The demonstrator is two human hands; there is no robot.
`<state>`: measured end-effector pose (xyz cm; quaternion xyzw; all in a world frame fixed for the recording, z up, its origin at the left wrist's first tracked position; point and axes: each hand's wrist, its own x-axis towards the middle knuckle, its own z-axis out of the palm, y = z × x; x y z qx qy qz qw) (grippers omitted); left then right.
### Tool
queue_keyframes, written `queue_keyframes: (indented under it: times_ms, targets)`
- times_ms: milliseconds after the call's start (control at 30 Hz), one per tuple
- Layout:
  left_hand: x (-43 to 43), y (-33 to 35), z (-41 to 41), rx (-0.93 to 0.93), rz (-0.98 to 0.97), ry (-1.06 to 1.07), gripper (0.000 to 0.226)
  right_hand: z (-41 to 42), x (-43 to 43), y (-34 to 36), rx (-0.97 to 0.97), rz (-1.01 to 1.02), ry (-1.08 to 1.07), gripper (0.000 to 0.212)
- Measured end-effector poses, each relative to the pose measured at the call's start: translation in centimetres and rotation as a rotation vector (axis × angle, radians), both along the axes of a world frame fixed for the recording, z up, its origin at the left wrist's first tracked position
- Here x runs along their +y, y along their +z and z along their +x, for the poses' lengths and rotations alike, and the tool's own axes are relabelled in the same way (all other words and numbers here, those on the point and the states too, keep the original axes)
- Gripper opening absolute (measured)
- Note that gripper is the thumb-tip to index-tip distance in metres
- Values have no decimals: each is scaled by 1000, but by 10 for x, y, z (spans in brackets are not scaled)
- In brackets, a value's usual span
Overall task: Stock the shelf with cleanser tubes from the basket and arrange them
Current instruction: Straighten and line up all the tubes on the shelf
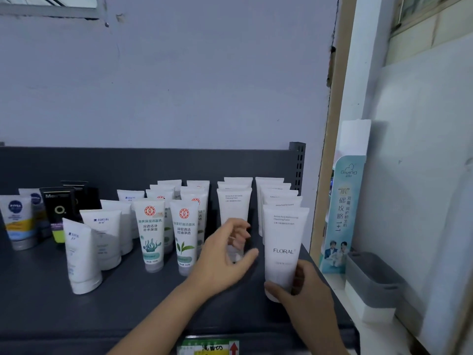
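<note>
Dark grey metal shelf [128, 303] is standing against a pale wall [179, 85] and is carrying rows of upright cleanser tubes. At its front right corner, a white FLORAL tube [284, 242] is standing cap down.

The right hand [307, 295] is gripping the lower end of the FLORAL tube, its fingers [275, 288] wrapping round the cap end, thumb side hidden. Directly behind the FLORAL tube, a file of matching white tubes [279, 198] is running back to the shelf's rear panel. Just left of it, a second file of white tubes [234, 203] is standing.

The left hand [225, 260] is hovering left of the FLORAL tube, in front of that second file. Its fingers [240, 226] are spread and loosely curved, blurred, pinching nothing; contact with the front tube cannot be determined.

Further left of the FLORAL tube, green-printed tubes [151, 231] are standing in two files, then plain white tubes [82, 257], a black tube [59, 211] and a blue-and-yellow tube [18, 219]. Below and left of the FLORAL tube, a green price label [210, 347] is showing on the shelf edge. Right of it, a pale blue cardboard display [340, 213] and a grey container [371, 280] are sitting.
</note>
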<state>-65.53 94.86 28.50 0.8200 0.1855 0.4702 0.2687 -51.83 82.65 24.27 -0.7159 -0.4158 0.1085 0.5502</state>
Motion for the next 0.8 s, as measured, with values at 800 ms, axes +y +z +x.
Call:
queue_keyframes:
  times_ms: [800]
  targets:
    - [32, -17, -12, -12, -361, -85, 58, -5, 11, 22, 55, 232, 17, 82]
